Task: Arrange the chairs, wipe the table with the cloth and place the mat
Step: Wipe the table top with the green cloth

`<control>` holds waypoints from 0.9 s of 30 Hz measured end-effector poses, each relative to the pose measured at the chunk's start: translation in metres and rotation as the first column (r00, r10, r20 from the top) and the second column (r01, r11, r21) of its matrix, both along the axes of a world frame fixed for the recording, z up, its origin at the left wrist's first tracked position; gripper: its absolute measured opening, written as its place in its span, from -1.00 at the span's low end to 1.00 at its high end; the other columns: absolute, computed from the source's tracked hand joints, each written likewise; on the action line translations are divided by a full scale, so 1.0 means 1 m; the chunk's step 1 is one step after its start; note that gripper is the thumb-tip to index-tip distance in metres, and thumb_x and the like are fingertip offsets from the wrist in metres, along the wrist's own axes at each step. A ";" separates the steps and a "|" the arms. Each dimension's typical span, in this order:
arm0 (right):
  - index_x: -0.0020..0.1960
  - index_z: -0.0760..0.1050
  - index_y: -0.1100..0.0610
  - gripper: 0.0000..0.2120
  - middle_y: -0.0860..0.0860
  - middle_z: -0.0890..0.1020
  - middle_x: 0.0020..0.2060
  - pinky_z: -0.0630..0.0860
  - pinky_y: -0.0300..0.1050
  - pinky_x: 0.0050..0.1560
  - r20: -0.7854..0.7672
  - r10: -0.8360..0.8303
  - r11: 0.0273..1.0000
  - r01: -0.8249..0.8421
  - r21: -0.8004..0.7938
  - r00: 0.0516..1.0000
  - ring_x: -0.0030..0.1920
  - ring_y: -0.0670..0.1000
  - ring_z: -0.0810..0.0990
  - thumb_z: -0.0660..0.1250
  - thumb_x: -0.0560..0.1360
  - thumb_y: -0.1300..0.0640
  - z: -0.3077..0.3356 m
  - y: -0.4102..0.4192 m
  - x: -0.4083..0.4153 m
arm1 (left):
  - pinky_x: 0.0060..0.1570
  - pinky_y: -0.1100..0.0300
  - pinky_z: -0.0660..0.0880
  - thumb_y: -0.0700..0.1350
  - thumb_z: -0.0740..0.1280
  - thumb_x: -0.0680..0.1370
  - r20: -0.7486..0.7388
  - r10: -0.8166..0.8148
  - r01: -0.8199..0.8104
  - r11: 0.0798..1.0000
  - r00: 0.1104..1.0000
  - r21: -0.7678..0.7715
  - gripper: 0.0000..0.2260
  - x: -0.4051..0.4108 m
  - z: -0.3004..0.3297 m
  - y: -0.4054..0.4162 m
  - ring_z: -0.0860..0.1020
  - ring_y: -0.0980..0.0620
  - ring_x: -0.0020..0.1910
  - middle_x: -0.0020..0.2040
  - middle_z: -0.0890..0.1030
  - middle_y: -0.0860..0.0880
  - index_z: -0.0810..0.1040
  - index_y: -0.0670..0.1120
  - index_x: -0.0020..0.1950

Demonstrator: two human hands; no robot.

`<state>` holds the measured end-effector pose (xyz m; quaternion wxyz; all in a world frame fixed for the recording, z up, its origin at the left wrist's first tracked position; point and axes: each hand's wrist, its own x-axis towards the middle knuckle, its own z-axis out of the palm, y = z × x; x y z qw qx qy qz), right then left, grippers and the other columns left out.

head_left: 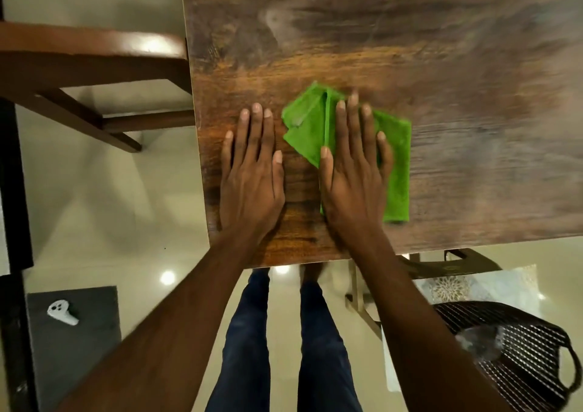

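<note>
Cloth [398, 172] flat under right hand [355, 184]

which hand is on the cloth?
The right hand, flat on the green cloth. The left hand lies on bare table beside it.

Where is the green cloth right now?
The green cloth lies on the wooden table near its front edge, pressed flat under the right hand, beside the left hand.
</note>
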<state>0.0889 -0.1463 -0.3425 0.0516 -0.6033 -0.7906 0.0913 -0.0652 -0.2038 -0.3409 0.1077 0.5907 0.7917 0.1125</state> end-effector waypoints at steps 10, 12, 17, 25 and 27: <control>0.78 -0.04 0.04 -0.38 -0.02 -0.01 0.77 0.06 0.10 0.71 0.010 0.089 0.996 -0.089 0.001 0.996 0.76 -0.02 -0.04 0.00 0.77 -0.11 -0.001 -0.007 0.012 | 0.74 -0.08 -0.01 -0.01 -0.01 0.78 -0.054 0.005 -0.005 1.000 0.999 -0.002 -0.43 0.001 -0.008 0.002 -0.04 -0.02 0.78 0.79 0.02 -0.08 0.00 -0.12 0.79; 0.78 -0.02 0.04 -0.38 -0.02 0.01 0.77 0.07 0.11 0.71 -0.013 0.096 0.995 -0.096 0.008 0.995 0.76 -0.02 -0.02 -0.03 0.77 -0.11 -0.001 0.040 -0.009 | 0.74 -0.08 -0.02 -0.01 -0.01 0.78 -0.049 0.009 -0.009 1.000 0.999 0.002 -0.43 0.000 -0.009 0.002 -0.05 -0.01 0.78 0.79 0.02 -0.08 0.00 -0.11 0.79; 0.78 -0.06 0.05 -0.39 0.00 -0.02 0.77 0.04 0.11 0.72 -0.013 0.117 0.993 -0.117 0.000 0.993 0.76 -0.01 -0.06 -0.06 0.78 -0.10 0.001 0.060 -0.012 | 0.74 -0.08 -0.01 0.00 -0.03 0.78 -0.058 0.003 -0.003 1.000 0.998 0.002 -0.44 0.001 -0.011 0.002 -0.06 0.00 0.78 0.79 0.01 -0.06 0.00 -0.10 0.79; 0.78 -0.07 0.07 -0.35 0.03 -0.06 0.77 0.06 0.16 0.71 -0.003 0.086 0.991 -0.086 -0.101 0.996 0.76 0.04 -0.05 0.01 0.76 -0.10 0.002 -0.063 0.014 | 0.73 -0.10 0.01 -0.04 -0.03 0.77 -0.077 0.004 -0.004 1.000 0.997 -0.004 -0.44 0.000 -0.012 0.002 -0.04 -0.03 0.78 0.79 0.02 -0.08 0.02 -0.13 0.78; 0.78 -0.06 0.06 -0.36 0.01 -0.04 0.77 0.07 0.15 0.71 0.008 0.126 0.988 -0.125 -0.086 0.992 0.76 0.02 -0.06 0.00 0.76 -0.09 0.003 -0.042 0.005 | 0.73 -0.10 0.02 -0.05 -0.04 0.77 -0.075 0.001 -0.001 1.000 0.997 -0.004 -0.44 0.000 -0.013 0.002 -0.04 -0.03 0.78 0.79 0.00 -0.07 0.01 -0.13 0.78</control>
